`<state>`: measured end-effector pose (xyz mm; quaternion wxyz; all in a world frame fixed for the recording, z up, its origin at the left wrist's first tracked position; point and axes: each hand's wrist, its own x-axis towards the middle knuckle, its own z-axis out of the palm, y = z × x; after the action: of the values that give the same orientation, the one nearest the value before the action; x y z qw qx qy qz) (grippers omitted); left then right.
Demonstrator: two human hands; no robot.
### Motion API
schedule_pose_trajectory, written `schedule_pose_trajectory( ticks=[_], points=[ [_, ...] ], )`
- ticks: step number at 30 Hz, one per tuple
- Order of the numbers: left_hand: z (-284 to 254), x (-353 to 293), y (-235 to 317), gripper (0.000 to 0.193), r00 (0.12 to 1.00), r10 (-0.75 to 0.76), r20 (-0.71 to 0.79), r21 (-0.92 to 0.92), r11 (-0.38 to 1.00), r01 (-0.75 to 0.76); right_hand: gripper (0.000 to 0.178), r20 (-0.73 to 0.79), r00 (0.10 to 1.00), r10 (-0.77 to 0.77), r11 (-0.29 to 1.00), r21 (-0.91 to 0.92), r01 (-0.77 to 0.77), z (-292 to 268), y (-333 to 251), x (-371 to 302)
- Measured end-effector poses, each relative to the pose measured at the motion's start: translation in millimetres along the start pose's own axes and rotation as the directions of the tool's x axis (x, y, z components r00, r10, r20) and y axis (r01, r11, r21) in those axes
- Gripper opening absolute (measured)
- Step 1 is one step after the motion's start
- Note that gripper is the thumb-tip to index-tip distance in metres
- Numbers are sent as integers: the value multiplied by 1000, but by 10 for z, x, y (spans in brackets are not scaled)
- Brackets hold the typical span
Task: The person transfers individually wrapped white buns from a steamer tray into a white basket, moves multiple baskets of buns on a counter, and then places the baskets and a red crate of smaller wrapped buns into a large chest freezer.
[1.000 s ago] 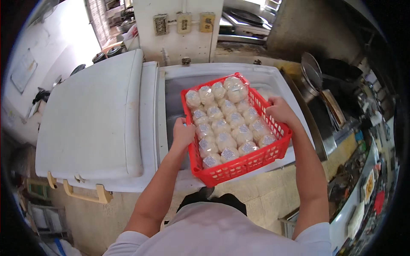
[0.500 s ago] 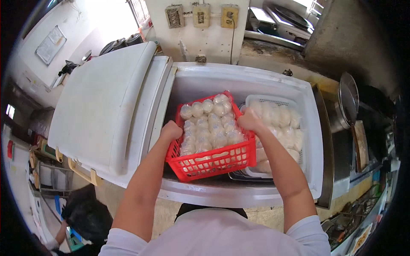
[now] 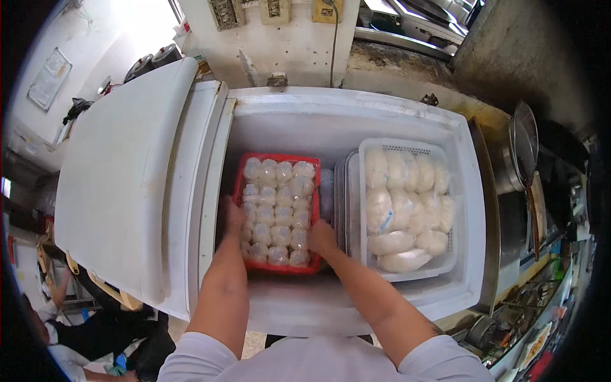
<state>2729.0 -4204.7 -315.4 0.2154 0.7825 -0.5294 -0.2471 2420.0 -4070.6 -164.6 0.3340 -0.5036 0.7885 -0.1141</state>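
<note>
Down in the left part of a white chest freezer [image 3: 344,97] sits a red plastic basket [image 3: 283,270], level, packed with rows of round white dough balls [image 3: 282,215] in clear plastic. My left hand [image 3: 233,216] grips its left side, slightly blurred, its fingers partly hidden. On the right side, near the front corner, my right hand [image 3: 322,239] is closed on the rim. Right of it stands a white basket [image 3: 414,275] holding larger pale bagged pieces [image 3: 400,184]. The base of the red basket is out of sight.
A white lid [image 3: 114,178] covers the freezer's left end. Upright tray edges [image 3: 347,197] stand between the baskets. A large strainer [image 3: 524,137] and pots are beyond the right wall. Another person [image 3: 95,337] is at the lower left.
Both hands have lowered the red basket deeper into the freezer and shifted it left, straightening its tilt. The white basket is now uncovered. The view has turned slightly.
</note>
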Motion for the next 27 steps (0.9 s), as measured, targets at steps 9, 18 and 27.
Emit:
schedule_pose_trajectory(
  ticks=[9,18,27],
  points=[
    [251,-738,456,43,983,-40,179,-110,992,60,30,214,977,-24,907,-405,111,465,722,261],
    [886,41,-665,50,985,166,48,-193,969,-154,91,332,941,69,925,-374,64,280,242,-25],
    [226,-692,884,54,993,59,-98,-36,997,-63,31,413,910,-20,877,-431,215,261,655,-105]
  ],
)
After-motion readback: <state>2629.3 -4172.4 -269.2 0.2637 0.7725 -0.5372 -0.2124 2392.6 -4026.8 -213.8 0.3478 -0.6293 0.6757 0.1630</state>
